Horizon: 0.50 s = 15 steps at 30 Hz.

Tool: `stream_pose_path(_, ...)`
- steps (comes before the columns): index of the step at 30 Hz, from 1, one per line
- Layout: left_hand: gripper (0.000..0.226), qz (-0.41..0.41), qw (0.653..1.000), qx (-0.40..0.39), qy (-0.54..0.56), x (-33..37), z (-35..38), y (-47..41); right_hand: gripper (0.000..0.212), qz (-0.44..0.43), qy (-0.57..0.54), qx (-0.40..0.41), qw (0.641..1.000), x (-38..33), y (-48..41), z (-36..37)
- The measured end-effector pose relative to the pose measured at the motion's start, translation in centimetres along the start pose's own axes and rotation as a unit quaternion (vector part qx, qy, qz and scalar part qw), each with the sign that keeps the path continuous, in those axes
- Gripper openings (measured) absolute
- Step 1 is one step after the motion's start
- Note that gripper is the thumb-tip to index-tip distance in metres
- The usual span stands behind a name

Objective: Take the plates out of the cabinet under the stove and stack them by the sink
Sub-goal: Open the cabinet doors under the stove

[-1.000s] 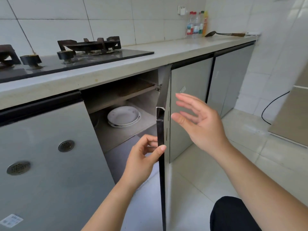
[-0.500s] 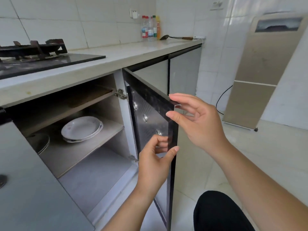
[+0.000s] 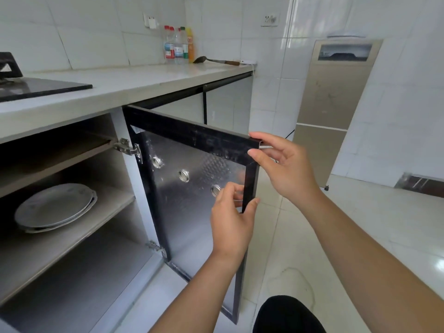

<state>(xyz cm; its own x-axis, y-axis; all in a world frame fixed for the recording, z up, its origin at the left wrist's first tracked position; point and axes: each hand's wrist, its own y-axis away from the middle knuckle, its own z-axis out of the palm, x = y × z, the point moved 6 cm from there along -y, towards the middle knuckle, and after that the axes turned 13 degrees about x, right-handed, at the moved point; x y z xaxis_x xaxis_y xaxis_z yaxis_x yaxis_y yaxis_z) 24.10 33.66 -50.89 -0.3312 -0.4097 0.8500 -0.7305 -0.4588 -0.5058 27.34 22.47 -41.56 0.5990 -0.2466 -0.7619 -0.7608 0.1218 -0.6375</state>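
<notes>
A small stack of white plates (image 3: 54,207) lies on the middle shelf (image 3: 113,203) inside the cabinet under the stove (image 3: 36,87). The cabinet door (image 3: 192,179), black-framed with a dimpled metal inner face, stands swung wide open. My left hand (image 3: 231,219) pinches the door's free vertical edge about halfway down. My right hand (image 3: 286,169) grips the door's top outer corner between thumb and fingers. Both hands are well to the right of the plates.
A grey countertop (image 3: 149,80) runs to the back, with several bottles (image 3: 179,45) and a ladle (image 3: 216,60) at its far end. A tall beige fridge (image 3: 334,104) stands at the right on a white tiled floor (image 3: 360,236). My dark-clad knee (image 3: 288,316) is at the bottom.
The door has swung further open to the right with both hands on it. My right hand went from hovering open to gripping its top corner. The view shifted right.
</notes>
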Motion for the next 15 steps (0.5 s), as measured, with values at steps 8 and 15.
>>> stream_pose_path(8, 0.042, -0.041, 0.995, -0.080, 0.042, -1.1, 4.6, -1.1, 0.029, 0.019, -0.013, 0.000, 1.000, 4.2, -4.0, -1.2)
stream_pose_path(15, 0.063, -0.050, 0.978, -0.199, 0.024, -1.8, 7.3, -2.5, 0.029, 0.024, -0.030, 0.002, 0.999, 6.9, -7.1, -1.3)
